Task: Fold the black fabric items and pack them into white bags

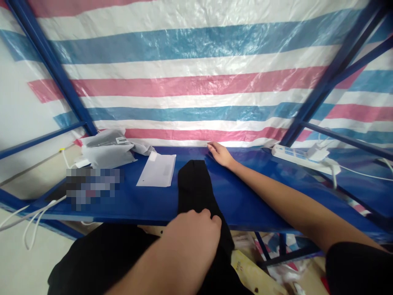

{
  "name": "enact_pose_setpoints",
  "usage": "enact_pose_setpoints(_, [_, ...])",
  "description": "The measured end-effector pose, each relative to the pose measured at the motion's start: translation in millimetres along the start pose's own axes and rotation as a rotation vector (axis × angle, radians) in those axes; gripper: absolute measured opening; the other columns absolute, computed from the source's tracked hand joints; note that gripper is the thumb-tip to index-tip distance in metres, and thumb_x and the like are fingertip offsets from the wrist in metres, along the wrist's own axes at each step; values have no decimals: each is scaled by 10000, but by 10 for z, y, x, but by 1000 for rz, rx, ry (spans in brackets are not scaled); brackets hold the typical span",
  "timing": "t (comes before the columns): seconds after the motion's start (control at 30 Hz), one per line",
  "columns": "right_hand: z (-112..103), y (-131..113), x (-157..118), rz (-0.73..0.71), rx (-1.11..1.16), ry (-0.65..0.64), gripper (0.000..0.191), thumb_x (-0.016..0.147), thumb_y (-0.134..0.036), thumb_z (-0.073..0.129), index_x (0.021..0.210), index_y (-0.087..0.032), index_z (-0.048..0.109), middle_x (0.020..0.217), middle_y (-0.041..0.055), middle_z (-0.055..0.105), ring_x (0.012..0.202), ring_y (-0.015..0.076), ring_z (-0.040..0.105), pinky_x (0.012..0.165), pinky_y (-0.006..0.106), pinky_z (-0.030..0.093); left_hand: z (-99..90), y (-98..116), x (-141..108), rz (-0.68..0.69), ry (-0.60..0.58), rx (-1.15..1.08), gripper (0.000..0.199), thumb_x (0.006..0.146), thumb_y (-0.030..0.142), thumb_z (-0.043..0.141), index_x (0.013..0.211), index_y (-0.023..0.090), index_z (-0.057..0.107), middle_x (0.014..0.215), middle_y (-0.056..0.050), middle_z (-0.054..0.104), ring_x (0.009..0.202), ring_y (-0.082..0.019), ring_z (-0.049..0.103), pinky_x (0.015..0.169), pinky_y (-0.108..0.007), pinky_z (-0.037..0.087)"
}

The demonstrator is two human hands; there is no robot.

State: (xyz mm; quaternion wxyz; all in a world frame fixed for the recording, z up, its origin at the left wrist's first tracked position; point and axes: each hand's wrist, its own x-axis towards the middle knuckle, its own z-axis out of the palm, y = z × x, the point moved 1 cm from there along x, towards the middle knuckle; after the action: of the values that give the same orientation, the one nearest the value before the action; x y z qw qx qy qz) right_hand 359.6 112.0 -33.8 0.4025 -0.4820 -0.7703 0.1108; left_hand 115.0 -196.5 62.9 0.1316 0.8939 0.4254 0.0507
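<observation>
1. Work surface: a blue bench (248,205) spans the view, with blue metal posts (319,86) rising at both ends.
2. Workpiece: a black cloth (196,184) lies lengthwise as a narrow strip at the middle of the bench. Its blunt end points toward the rear; its other end passes over the front edge toward the wearer.
3. Left hand (195,241): placed on the black cloth at the front edge of the bench, back of the hand upward. The fingers (216,221) are curled over the cloth. Their undersides are hidden, so whether they pinch it cannot be told.
4. Right hand (221,155): located at the rear of the bench, beyond and to the right of the cloth's blunt end, apart from it. The fingers are partly hidden; their spread, and whether they hold anything, cannot be told.
5. Left of the cloth: a flat white packet (157,170) lies just beside it. A translucent plastic bag (107,149) lies farther left, near the rear.
6. Right end: a white power strip (307,159) lies along the bench, carrying a white plug (318,151).
7. Background: a striped plastic sheet (196,82) in red, white and blue hangs behind the bench.
8. Lower left: white cables (38,217) droop past the bench edge.
</observation>
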Motion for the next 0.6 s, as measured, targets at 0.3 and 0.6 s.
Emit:
enact_pose_setpoints(0.3, [44, 14, -26, 33, 50, -27, 359, 1108, -463, 546, 1287, -184, 683, 1290, 149, 780, 1138, 280, 754, 1057, 427, 571, -1010, -915, 1334, -18, -123, -213, 706, 642, 427, 975, 1307, 293, 774, 1257, -48, 814, 1057, -322, 777, 825, -317, 567])
enact_pose_setpoints(0.6, [93, 91, -11, 60, 82, -32, 376, 1091, -433, 608, 1361, -175, 651, 1273, 164, 783, 1165, 279, 768, 1070, 433, 586, -281, -1113, 1401, -211, 232, 12, 609, 951, 326, 781, 1517, 166, 623, 1565, -214, 606, 1411, -406, 609, 1137, -469, 489])
